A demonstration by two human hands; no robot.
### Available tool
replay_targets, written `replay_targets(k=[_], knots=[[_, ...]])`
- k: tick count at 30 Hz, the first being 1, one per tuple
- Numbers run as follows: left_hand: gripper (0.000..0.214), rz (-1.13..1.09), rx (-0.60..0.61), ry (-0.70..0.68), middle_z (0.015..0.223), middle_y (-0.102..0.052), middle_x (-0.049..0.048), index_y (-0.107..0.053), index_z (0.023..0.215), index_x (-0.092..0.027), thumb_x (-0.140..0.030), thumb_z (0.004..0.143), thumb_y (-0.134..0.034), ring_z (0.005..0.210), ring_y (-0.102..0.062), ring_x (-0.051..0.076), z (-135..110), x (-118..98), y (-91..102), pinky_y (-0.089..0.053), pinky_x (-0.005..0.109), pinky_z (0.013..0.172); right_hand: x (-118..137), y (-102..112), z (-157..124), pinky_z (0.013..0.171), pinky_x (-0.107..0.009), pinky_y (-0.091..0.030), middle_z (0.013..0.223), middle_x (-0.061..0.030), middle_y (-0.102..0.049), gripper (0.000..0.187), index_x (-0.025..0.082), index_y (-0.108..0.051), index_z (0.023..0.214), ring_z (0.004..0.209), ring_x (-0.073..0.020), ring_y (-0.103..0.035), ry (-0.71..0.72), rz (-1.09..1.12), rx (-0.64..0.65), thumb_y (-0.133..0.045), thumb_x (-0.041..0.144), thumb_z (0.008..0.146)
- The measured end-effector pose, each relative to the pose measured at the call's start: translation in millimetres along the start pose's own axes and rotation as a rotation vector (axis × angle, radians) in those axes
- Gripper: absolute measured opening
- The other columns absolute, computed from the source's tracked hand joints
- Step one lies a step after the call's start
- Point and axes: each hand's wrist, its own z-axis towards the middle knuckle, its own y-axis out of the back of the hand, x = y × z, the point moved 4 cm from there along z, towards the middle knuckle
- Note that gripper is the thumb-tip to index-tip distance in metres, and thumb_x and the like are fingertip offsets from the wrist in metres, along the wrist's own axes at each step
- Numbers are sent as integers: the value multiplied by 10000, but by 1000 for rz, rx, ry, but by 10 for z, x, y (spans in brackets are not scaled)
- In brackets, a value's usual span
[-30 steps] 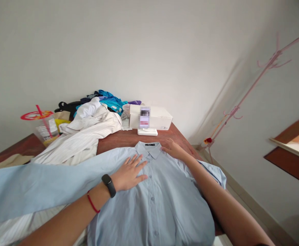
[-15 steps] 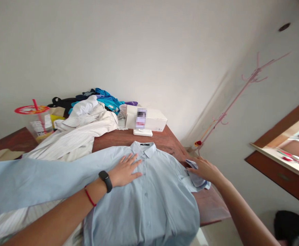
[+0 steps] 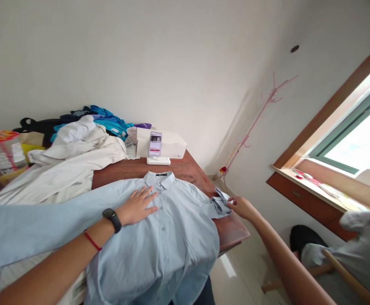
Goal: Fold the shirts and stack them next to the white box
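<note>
A light blue button shirt (image 3: 169,237) lies face up on the brown table (image 3: 185,169), collar toward the wall, its lower part hanging over the near edge. My left hand (image 3: 137,206), with a black band at the wrist, rests flat on the chest just below the collar, fingers spread. At the table's right edge my right hand (image 3: 240,205) pinches the bunched end of the shirt's right sleeve (image 3: 219,203). The other sleeve stretches out to the left over other clothes.
A heap of white, blue and dark clothes (image 3: 73,144) fills the back left. A white box (image 3: 164,145) with a phone on a stand (image 3: 156,149) sits by the wall. A plastic cup (image 3: 1,154) stands far left. A pink coat rack (image 3: 255,123) and a window are on the right.
My right hand left the collar, slid out to the shirt's right side and took hold of the sleeve end. The view has swung to the right; my left hand stayed flat on the chest.
</note>
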Motion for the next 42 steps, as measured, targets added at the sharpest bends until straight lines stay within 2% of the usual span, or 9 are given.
replay_targets(k=[5, 10, 12, 15, 23, 27, 32, 37, 42], knots=[[716, -14, -9, -3, 1650, -253, 124, -420, 1532, -270, -693, 955, -388, 1520, -202, 377, 4, 16, -8, -205, 592, 1195, -49, -41, -24, 587, -250, -451, 542, 9, -660, 144, 196, -635, 659, 570, -160, -639, -129, 266, 12, -589, 236, 789], [722, -23, 0, -1, 1659, -230, 122, -401, 1541, -270, -695, 958, -372, 1523, -191, 377, 2, 9, -5, -192, 595, 1196, -201, 188, -11, 461, -204, -460, 626, -3, -658, 66, 183, -580, 736, 539, -139, -646, -424, 1113, -173, -629, 221, 760], [712, -29, 1, 0, 1657, -235, 123, -404, 1540, -267, -682, 962, -379, 1522, -192, 381, 1, 7, -5, -188, 601, 1197, -192, 293, 36, 496, -206, -514, 666, -5, -651, 78, 182, -568, 763, 544, -126, -642, -450, 1439, -223, -638, 182, 730], [701, -37, -4, 5, 1654, -253, 111, -413, 1536, -278, -677, 960, -390, 1520, -196, 385, -4, 4, 4, -193, 599, 1198, -82, 425, 77, 617, -256, -594, 675, 13, -628, 125, 194, -546, 767, 585, -131, -643, -380, 1654, -269, -641, 162, 693], [733, -56, -22, -7, 1647, -278, 107, -429, 1530, -266, -703, 942, -393, 1509, -228, 394, -9, 4, 2, -192, 586, 1205, 226, 589, -494, 780, -416, -602, 744, -10, -688, 144, 241, -627, 797, 781, -236, -696, 3, 1824, -605, -575, 241, 664], [735, -51, -38, -13, 1643, -289, 109, -435, 1525, -270, -716, 943, -372, 1510, -224, 392, 1, 23, -21, -193, 596, 1196, 123, 142, -820, 754, -402, -613, 678, 2, -695, 135, 252, -644, 797, 705, -235, -708, -229, 1762, -620, -599, 262, 670], [718, -60, -30, -18, 1644, -279, 115, -439, 1521, -283, -705, 942, -396, 1514, -219, 387, 1, 19, -11, -193, 601, 1195, -77, -481, -981, 615, -372, -621, 636, 1, -696, 112, 245, -630, 783, 576, -231, -686, -505, 1721, -370, -669, 301, 694], [703, -47, -19, 2, 1649, -267, 109, -435, 1523, -282, -688, 950, -405, 1518, -208, 381, 1, 17, -7, -189, 589, 1204, -281, -499, -1094, 474, -238, -552, 696, 20, -708, 169, 201, -635, 830, 553, -158, -663, -564, 1713, -371, -713, 204, 681], [705, -43, -25, -21, 1648, -262, 120, -429, 1527, -276, -687, 955, -397, 1517, -208, 384, 8, 30, -25, -189, 603, 1198, -326, -466, -1144, 522, -237, -579, 658, 22, -688, 132, 199, -612, 795, 540, -149, -665, -607, 1860, -250, -674, 138, 695]])
